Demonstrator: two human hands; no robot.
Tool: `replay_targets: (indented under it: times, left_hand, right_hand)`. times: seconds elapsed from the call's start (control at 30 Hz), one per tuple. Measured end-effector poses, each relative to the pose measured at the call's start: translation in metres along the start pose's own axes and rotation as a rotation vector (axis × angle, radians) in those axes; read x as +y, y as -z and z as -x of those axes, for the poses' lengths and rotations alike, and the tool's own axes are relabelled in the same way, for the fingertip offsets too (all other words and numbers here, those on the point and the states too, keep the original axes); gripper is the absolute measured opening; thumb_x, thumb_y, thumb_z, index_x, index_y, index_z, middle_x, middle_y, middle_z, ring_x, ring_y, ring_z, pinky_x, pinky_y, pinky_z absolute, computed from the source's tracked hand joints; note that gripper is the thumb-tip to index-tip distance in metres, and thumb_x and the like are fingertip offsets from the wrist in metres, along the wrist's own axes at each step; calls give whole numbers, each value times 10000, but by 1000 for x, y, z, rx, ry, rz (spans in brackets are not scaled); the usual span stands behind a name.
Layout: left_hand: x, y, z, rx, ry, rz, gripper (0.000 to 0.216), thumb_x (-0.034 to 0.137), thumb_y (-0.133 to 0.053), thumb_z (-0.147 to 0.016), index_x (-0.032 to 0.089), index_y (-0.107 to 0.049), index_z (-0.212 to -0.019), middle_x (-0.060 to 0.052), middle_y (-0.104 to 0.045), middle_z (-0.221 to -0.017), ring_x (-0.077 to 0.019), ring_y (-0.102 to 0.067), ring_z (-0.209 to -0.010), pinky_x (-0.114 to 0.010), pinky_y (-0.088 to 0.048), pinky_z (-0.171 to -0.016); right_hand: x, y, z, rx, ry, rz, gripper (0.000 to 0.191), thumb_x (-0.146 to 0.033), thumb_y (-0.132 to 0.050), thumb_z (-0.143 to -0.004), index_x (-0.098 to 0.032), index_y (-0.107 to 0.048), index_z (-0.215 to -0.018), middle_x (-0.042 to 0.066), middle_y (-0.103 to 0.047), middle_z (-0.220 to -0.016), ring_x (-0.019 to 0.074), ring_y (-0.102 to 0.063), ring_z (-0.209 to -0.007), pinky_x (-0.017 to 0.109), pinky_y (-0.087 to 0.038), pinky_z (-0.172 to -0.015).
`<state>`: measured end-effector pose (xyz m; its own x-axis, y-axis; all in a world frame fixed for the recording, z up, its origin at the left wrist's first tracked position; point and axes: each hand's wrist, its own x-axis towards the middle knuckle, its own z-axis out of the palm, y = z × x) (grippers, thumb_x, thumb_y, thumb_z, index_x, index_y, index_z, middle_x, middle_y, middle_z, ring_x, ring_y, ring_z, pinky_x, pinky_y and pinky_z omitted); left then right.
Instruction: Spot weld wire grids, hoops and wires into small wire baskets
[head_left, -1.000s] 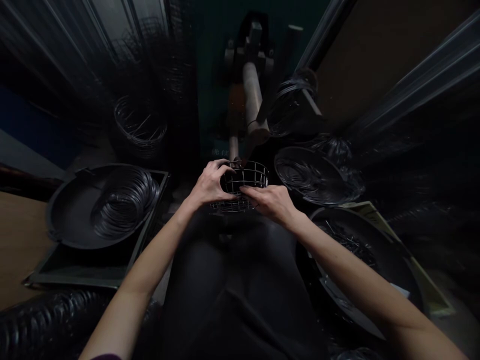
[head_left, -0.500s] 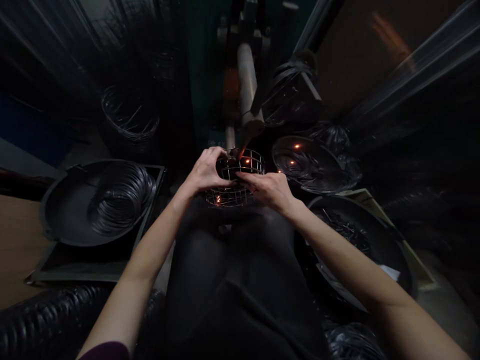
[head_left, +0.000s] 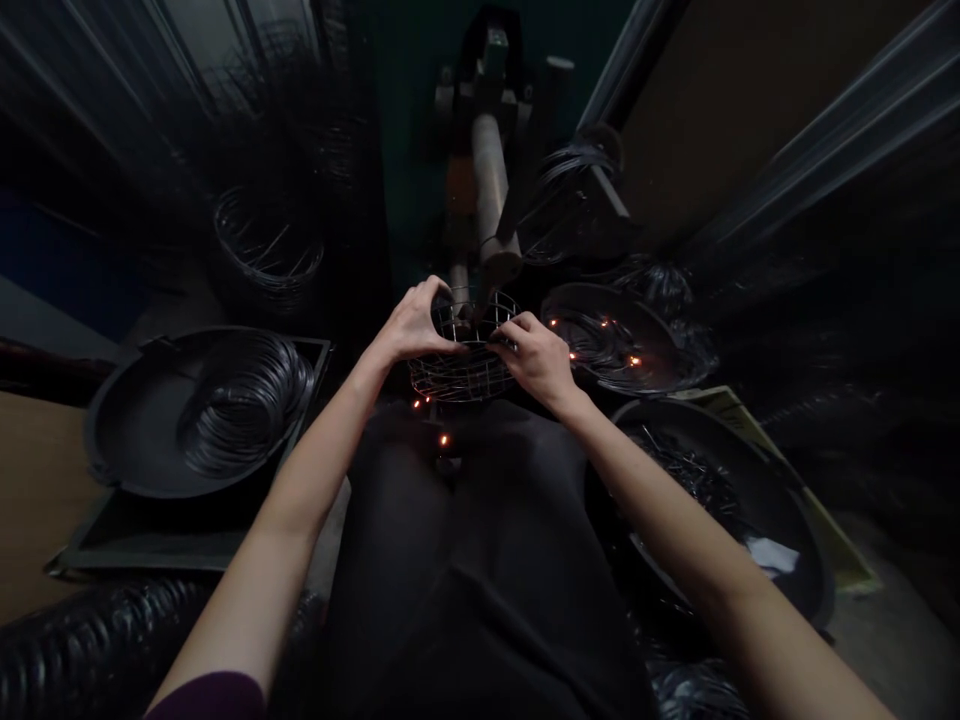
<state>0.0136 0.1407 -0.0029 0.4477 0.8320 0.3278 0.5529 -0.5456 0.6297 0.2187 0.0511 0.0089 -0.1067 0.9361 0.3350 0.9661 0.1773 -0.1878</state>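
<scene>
A coil of wire [head_left: 247, 410] lies in a wide black pan [head_left: 127, 430] on a dark tray [head_left: 150, 550]. A ribbed black hose [head_left: 90, 640] runs along the bottom left. Farther up on the left stands another wire coil [head_left: 266, 250]. Ahead, a pale rod [head_left: 491, 180] juts from a machine [head_left: 487, 90]. On the right, orange sparks [head_left: 634, 360] dot a shallow pan [head_left: 600, 340], and a bigger black pan [head_left: 780, 540] holds loose wire bits [head_left: 690, 470].

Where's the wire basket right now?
The wire basket sits centre of the head view, between the left hand and right hand, just under the pale cylindrical machine arm.

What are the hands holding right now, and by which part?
The left hand and right hand hold a round silver metal wire basket by opposite sides of its upper rim.
</scene>
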Motion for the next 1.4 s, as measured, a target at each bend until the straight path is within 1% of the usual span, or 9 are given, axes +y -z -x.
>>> replay_targets:
  times: [0.2, 0.33, 0.43, 0.53, 0.67, 0.83, 1.0, 1.17, 1.4]
  left_hand:
    - [-7, 2, -22, -38, 9, 96, 821, 434, -885, -500, 167, -514, -1182, -97, -598, -1159, -317, -574, -1107, -468, -458, -1006]
    - [-34, -4, 2, 6, -7, 206, 1028, 497, -887, -515, 225, -395, -1375, -133, -428, -1419, -364, -390, -1358, -526, -310, -1160]
    - [-64, -19, 32, -3, 58, 375, 1200, 547, -903, -451, 243, -280, -1430, -172, -328, -1484, -385, -324, -1413, -567, -272, -1176]
    - [-83, -34, 51, 62, 166, 564, 1197, 540, -903, -435, 234, -252, -1392, -187, -404, -1400, -363, -422, -1350, -567, -374, -1103]
    - [-76, -30, 61, 193, 165, 629, 1071, 482, -907, -438, 246, -313, -1298, -151, -471, -1324, -322, -465, -1306, -509, -435, -1049]
    - [-29, 5, 82, 92, -52, 270, 810, 385, -879, -529, 249, -487, -1225, -93, -517, -1313, -292, -500, -1235, -464, -405, -1081]
    - [13, 12, 86, -90, -109, -40, 692, 318, -863, -548, 252, -566, -1170, -107, -498, -1370, -343, -439, -1263, -525, -403, -1047]
    - [22, 3, 79, -106, -132, -78, 616, 359, -856, -572, 217, -593, -1110, -142, -486, -1384, -364, -427, -1273, -549, -422, -1010]
    - [22, -4, 67, -90, -119, -23, 577, 301, -858, -569, 205, -606, -1079, -137, -504, -1376, -355, -442, -1281, -537, -423, -1032]
  right_hand:
    - [1, -4, -19, 61, -95, -84, 174, -325, -605, -882, -201, -694, -966, 72, -619, -986, 180, -561, -798, 272, -387, -618]
    - [12, 15, 7, 115, -251, -433, 333, -465, -492, -924, -198, -691, -921, 76, -628, -926, 190, -575, -819, 311, -461, -729]
    - [22, 33, 42, -4, -461, -828, 527, -664, -427, -893, -198, -674, -863, 47, -637, -799, 160, -574, -715, 285, -465, -660]
    - [21, 42, 71, -157, -626, -1096, 605, -779, -526, -774, -193, -632, -881, 9, -602, -672, 109, -498, -541, 244, -400, -511]
    - [1, 45, 88, -496, -640, -1259, 620, -660, -719, -700, -192, -597, -1089, 32, -663, -772, 135, -624, -658, 259, -487, -586]
    - [-28, 54, 69, -566, -396, -1097, 702, -466, -737, -734, -175, -529, -1337, -29, -610, -691, 122, -589, -581, 250, -456, -534]
    - [-38, 43, 27, -683, -234, -853, 282, -366, -703, -759, -152, -730, -942, -10, -659, -670, 115, -573, -574, 238, -438, -541]
    - [-43, 29, 27, -421, 63, -240, 252, -322, -590, -901, -184, -738, -1053, 71, -756, -1000, 198, -694, -885, 279, -485, -753]
    - [-39, 30, 41, -462, 325, 289, 395, -237, -408, -976, -231, -568, -1338, 66, -678, -1255, 208, -713, -858, 283, -411, -559]
